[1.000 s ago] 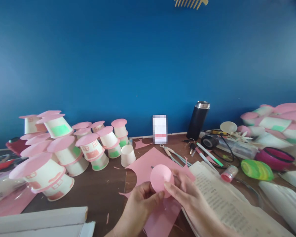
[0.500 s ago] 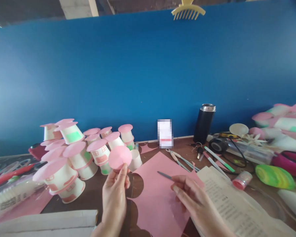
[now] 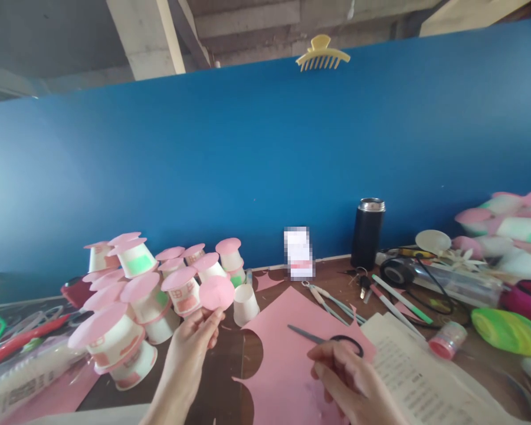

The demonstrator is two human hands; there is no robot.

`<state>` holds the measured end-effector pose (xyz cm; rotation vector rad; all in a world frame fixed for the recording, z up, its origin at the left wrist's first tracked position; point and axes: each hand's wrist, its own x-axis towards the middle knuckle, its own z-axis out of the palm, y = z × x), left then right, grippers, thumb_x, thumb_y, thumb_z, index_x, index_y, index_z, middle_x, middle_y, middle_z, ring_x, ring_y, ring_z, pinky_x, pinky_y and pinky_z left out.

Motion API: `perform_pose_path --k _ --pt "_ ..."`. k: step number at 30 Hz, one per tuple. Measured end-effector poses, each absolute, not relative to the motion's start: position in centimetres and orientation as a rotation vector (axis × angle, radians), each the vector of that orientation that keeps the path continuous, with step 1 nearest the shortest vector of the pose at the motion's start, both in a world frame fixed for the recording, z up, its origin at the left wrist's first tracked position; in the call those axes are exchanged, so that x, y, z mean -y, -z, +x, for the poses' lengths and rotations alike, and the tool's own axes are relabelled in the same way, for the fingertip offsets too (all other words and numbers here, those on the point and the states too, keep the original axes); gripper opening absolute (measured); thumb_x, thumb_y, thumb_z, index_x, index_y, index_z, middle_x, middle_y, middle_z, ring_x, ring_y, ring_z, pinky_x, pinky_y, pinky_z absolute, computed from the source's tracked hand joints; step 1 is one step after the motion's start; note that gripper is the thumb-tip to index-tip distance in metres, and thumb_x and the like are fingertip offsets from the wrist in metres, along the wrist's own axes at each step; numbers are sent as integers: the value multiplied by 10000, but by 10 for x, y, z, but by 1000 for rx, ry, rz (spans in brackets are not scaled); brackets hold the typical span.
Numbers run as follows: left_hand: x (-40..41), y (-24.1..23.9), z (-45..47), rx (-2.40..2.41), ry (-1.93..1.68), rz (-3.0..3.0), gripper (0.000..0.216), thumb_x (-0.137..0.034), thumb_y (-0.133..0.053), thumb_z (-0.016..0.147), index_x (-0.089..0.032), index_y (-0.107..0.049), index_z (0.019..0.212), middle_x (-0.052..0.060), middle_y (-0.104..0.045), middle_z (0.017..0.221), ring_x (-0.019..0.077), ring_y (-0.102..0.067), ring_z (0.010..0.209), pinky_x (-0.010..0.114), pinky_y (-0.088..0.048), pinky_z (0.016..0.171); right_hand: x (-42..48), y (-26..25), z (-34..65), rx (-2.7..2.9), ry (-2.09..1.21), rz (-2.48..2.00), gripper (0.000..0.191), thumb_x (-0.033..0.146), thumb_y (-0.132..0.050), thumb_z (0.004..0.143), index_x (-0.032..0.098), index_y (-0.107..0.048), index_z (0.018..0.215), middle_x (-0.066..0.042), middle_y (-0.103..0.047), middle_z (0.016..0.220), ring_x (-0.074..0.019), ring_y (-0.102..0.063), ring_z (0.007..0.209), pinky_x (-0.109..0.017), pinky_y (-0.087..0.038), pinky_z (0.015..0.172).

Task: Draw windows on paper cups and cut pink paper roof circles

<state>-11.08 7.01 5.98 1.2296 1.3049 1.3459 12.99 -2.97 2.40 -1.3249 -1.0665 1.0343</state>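
Between the thumb and fingers of my left hand (image 3: 194, 336) is a round pink paper disc (image 3: 216, 293), held up in front of the paper cups. On the pink paper sheet (image 3: 287, 354), with scalloped cutouts along its left side, lie scissors (image 3: 307, 334). My right hand (image 3: 347, 375) is just below their black handle, its fingers loosely curled and apart, with nothing seen in them. A plain white paper cup (image 3: 245, 305) stands upside down beside the disc. Stacked cups (image 3: 119, 336) with pink disc tops crowd the left, some bearing drawn windows.
A black bottle (image 3: 367, 236), keys (image 3: 363, 286), markers (image 3: 400, 299) and a printed paper (image 3: 416, 366) lie to the right. Pliers-like tools (image 3: 330, 304) lie behind the sheet. More pink-topped cups (image 3: 522, 227) pile up at far right. A blue partition (image 3: 256, 147) closes the back.
My right hand has let go of the scissors, which now lie on the pink sheet. My left hand has moved slightly left relative to the sheet with the disc. The view has tilted up.
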Motion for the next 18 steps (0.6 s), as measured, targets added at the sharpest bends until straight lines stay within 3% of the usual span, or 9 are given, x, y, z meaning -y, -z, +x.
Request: perform_pose_path --k 6,8,12,18 --pt "-63 -92 -146 -1411 -941 1481 403 -551 -713 684 -162 -614 658 -42 -485 538 99 -397 489 216 -282 472 28 -17 129 1122 -1059 -1340 158 354 -620 783 203 -647 822 10 -640 659 -109 -517 506 -211 -330 422" --pt "-63 -92 -157 -1483 -781 1491 412 -567 -719 648 -172 -604 642 -15 -548 582 102 -394 468 214 -248 437 28 -16 130 1142 -1059 -1350 139 335 -598 798 207 -646 825 10 -640 663 -110 -523 512 -207 -331 421" --pt "-69 -76 -170 -1697 -584 1603 427 -585 -667 654 -190 -557 532 -13 -519 456 108 -361 401 223 -192 433 27 -17 130 1155 -1046 -1371 132 329 -591 805 213 -651 828 11 -646 666 -111 -533 509 -210 -339 422" --pt "-80 -59 -179 -1977 -495 1867 389 -517 -574 753 -220 -538 504 25 -618 482 205 -554 486 271 -308 510 29 -21 133 1137 -1004 -1358 176 377 -616 801 210 -661 831 6 -637 664 -114 -529 501 -222 -350 428"
